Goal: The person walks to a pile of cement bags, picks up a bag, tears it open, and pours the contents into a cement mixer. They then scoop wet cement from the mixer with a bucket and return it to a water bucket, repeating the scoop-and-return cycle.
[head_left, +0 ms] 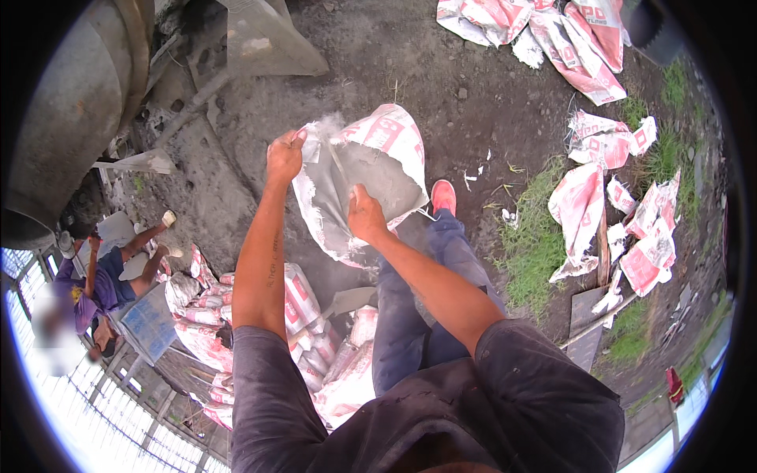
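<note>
A torn paper cement bag [386, 169], white with red print, hangs open in front of me, its grey dusty inside showing. At its upper left edge my left hand [285, 158] is closed on the ragged paper, and a puff of grey dust rises beside it. My right hand [365, 214] is closed on a fold of the bag nearer to me, in front of the grey inner face; the exact grip is partly hidden by the fist. I cannot tell how much powder the bag holds.
A big metal mixer drum [75, 87] stands at the far left. Piled bags [300, 303] lie by my left side, near a seated person [106, 276] and another partly hidden. Torn bags [579, 209] litter the grass at right; more [568, 47] lie at far right. My red shoe [443, 195] is beside the bag.
</note>
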The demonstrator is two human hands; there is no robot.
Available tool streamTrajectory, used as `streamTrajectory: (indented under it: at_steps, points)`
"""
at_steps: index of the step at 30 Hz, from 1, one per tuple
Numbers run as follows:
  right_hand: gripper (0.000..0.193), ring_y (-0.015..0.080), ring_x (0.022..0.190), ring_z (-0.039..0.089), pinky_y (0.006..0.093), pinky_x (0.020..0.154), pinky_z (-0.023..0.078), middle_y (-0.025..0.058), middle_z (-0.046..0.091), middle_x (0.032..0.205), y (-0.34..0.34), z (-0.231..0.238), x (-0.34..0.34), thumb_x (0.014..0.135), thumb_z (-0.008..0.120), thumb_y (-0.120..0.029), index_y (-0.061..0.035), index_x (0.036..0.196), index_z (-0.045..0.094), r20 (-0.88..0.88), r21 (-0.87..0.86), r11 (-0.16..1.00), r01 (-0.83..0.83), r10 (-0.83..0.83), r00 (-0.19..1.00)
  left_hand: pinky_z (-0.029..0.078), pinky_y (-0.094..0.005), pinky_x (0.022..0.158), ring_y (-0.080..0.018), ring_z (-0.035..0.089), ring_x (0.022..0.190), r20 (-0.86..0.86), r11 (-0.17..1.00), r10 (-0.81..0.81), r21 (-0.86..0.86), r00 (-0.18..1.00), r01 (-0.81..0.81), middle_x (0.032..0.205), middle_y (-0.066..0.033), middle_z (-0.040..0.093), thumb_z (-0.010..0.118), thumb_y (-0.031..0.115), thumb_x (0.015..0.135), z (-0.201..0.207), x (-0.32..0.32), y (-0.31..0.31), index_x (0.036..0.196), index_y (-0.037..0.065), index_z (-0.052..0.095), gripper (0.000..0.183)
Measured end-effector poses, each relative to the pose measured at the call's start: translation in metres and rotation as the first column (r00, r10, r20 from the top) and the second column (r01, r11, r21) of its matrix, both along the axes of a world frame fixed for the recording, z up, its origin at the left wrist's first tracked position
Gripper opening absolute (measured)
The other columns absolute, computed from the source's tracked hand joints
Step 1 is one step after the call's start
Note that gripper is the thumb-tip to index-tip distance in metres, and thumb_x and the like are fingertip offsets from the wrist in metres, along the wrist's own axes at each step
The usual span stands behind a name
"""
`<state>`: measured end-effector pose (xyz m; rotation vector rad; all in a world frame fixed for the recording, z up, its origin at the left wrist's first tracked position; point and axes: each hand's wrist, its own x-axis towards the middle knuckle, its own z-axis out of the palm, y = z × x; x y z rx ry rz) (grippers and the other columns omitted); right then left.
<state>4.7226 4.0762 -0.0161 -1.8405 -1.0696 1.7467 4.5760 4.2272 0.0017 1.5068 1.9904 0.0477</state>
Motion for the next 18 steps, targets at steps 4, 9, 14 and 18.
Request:
streamTrajectory:
  at_steps: [4,9,14,18]
  points:
    - [0.02,0.0478,0.084,0.057,0.0522,0.073,0.043,0.0297,0.06,0.083,0.035,-0.008,0.009,0.094,0.042,-0.016,-0.0005,0.106,0.045,0.058,0.187,0.976,0.116,-0.129,0.99,0.044,-0.0447,0.074,-0.0399,0.058,0.084,-0.007,0.985,-0.096,0.141,0.995,0.096,0.085,-0.0213,0.062,0.053,0.037,0.09,-0.002,-0.002,0.004,0.093,0.006,0.065,0.034]
    - [0.017,0.0488,0.081,0.057,0.0537,0.069,0.043,0.0303,0.059,0.081,0.087,-0.048,-0.023,0.092,0.044,-0.014,-0.0004,0.101,0.045,0.073,0.295,0.955,0.036,-0.06,0.996,0.044,-0.0452,0.073,-0.04,0.059,0.082,-0.044,0.969,-0.102,0.221,0.994,0.109,0.083,-0.0217,0.062,0.053,0.035,0.09,-0.014,-0.003,-0.001,0.095,0.005,0.065,0.033]
    - [0.015,0.0503,0.08,0.056,0.0549,0.069,0.041,0.0298,0.059,0.079,-0.044,-0.027,-0.004,0.092,0.043,-0.014,-0.0031,0.103,0.044,0.052,0.069,0.992,-0.106,0.102,0.993,0.044,-0.0445,0.072,-0.0377,0.06,0.076,0.056,0.902,0.282,0.324,0.958,-0.285,0.077,-0.0202,0.063,0.053,0.033,0.091,-0.003,-0.034,-0.011,0.094,0.002,0.065,0.033]
    - [0.02,0.0486,0.082,0.057,0.0542,0.07,0.043,0.0292,0.06,0.081,-0.076,-0.007,0.028,0.093,0.043,-0.018,-0.0021,0.105,0.048,0.094,0.079,0.99,-0.118,0.11,0.989,0.044,-0.0441,0.071,-0.0387,0.058,0.075,-0.035,0.918,0.203,0.355,0.978,-0.178,0.077,-0.021,0.061,0.05,0.036,0.093,0.007,-0.06,-0.004,0.089,0.001,0.063,0.037]
